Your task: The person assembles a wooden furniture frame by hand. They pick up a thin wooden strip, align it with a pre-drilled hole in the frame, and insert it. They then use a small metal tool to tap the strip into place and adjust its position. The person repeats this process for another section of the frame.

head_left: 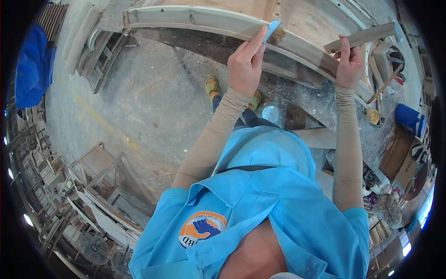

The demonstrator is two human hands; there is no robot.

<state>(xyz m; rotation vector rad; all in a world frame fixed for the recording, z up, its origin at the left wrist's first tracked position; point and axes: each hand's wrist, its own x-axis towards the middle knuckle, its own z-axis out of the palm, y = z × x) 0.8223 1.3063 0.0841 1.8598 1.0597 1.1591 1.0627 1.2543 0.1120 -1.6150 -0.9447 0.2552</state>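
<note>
My left hand (pixel 245 63) is closed on a thin, flat blue piece (pixel 273 31), pinched between the fingers at the near rail of a large wooden frame (pixel 195 17). What kind of tool it is, I cannot tell. Right beside its tip is a rough brown patch (pixel 279 34) on the wood. My right hand (pixel 349 65) grips a flat wooden strip (pixel 364 37), held tilted above the frame's right part. The strip's far end meets something light blue (pixel 398 30).
Left of the frame stand curved wooden parts (pixel 95 56) and a blue tarp (pixel 33 65). A metal tin (pixel 270 113) is near my feet. To the right are a stick (pixel 385 83), a small yellowish pot (pixel 372 116) and a blue container (pixel 409 119). Wooden frames (pixel 104 165) lie lower left.
</note>
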